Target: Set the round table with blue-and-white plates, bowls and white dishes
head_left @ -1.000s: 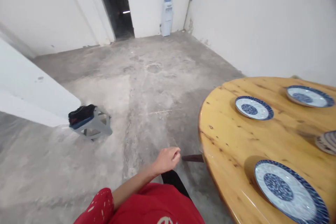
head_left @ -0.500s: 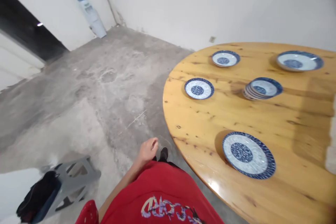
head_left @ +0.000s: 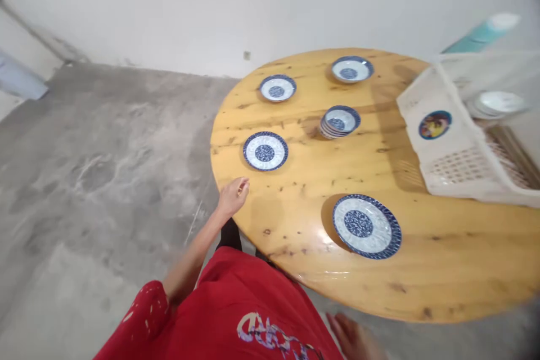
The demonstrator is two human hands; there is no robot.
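Note:
My left hand [head_left: 234, 197] is over the near left edge of the wooden table [head_left: 304, 191], its fingers curled in with nothing visible in them. Closest to it lies a small blue-and-white plate [head_left: 265, 151]. My right hand [head_left: 356, 339] hangs low by my red shirt, below the table's front edge; it is blurred, with its fingers loosely stretched and nothing seen in them. A larger blue-rimmed plate [head_left: 366, 226] rests on the table above that hand. Farther back are a stack of bowls [head_left: 340, 122], a shallow dish [head_left: 278, 88] and another, deeper dish [head_left: 352, 69].
A white plastic basket [head_left: 426, 129] stands on the table's right side, holding white bowls [head_left: 498, 103] and other items. Behind it, a teal cylinder [head_left: 481, 34] leans at an angle. Grey concrete floor [head_left: 118, 180] spreads to the left, and a white wall is behind.
The view has swung right, bringing the basket and my right hand into sight. My left hand has come from beside the table to its edge. The dishes keep their places.

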